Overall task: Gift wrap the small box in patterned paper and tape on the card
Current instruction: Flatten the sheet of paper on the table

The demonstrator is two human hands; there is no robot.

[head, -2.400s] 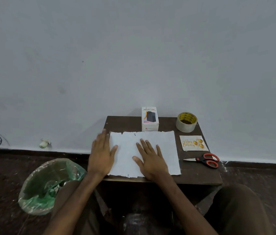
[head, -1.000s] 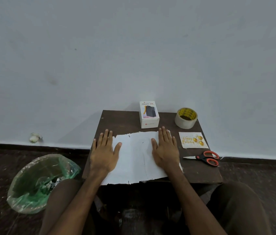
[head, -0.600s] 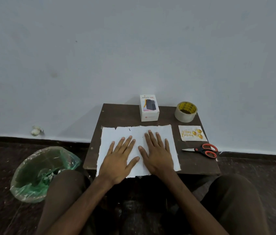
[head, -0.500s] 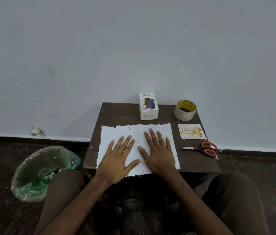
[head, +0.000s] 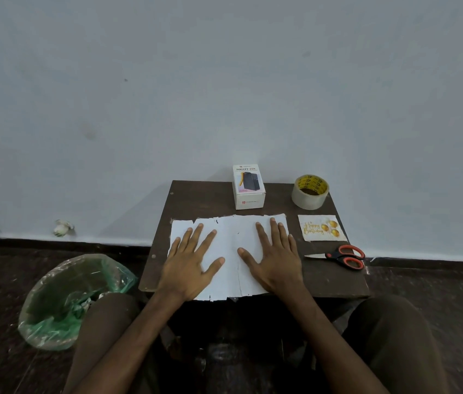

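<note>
A person's left hand [head: 189, 264] and right hand [head: 274, 258] are both lying flat, palms down and fingers straight and spread, on a white rectangular sheet of paper with ragged edges [head: 231, 237], which is lying on the near half of a small dark brown wooden table [head: 201, 197] and showing only its plain white side. The two hands are pressing the sheet apart from each other, the left on its left part and the right on its right part, with a bare strip of paper between the thumbs. The small white cardboard box printed with a dark device [head: 248, 186] is standing upright at the table's far edge, just beyond the sheet and not touching it. To its right a roll of clear tape with a yellow core [head: 309, 191] is sitting, a pale birthday card with gold lettering and balloons [head: 321, 227] is lying nearer, and orange-handled scissors [head: 341, 256] are lying nearer again. A bin lined with a green plastic bag [head: 74, 300] is standing on the floor to the left
</note>
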